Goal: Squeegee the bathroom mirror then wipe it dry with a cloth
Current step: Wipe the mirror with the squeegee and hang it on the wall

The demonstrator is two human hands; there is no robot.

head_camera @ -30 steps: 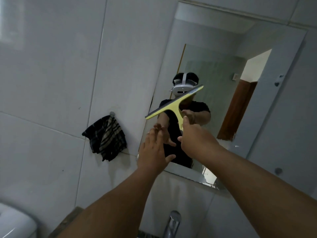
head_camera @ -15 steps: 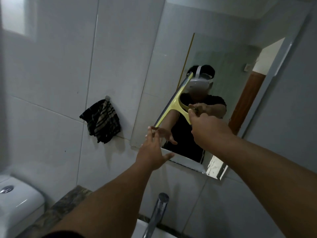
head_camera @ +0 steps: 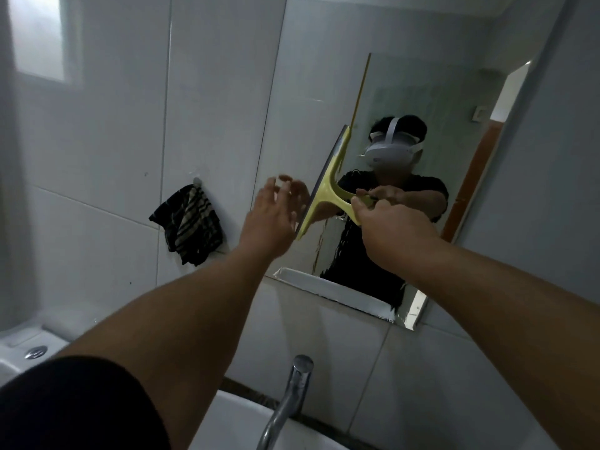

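Observation:
My right hand (head_camera: 391, 232) grips the handle of a yellow squeegee (head_camera: 328, 186), whose blade stands nearly upright against the left part of the wall mirror (head_camera: 422, 92). My left hand (head_camera: 271, 216) hovers just left of the blade with fingers spread, holding nothing. A dark striped cloth (head_camera: 188, 222) hangs from a hook on the white tiled wall, left of the mirror. Wet streaks show on the glass below the squeegee.
A chrome tap (head_camera: 289, 397) rises over a white basin (head_camera: 233, 423) directly below the mirror. A white toilet cistern (head_camera: 29, 349) sits at the lower left. A frosted window (head_camera: 35, 37) is at the upper left.
The squeegee blade has turned from a slanted to a nearly upright position and shifted toward the mirror's left part. My left hand rose beside it. The view dropped, showing more of the basin.

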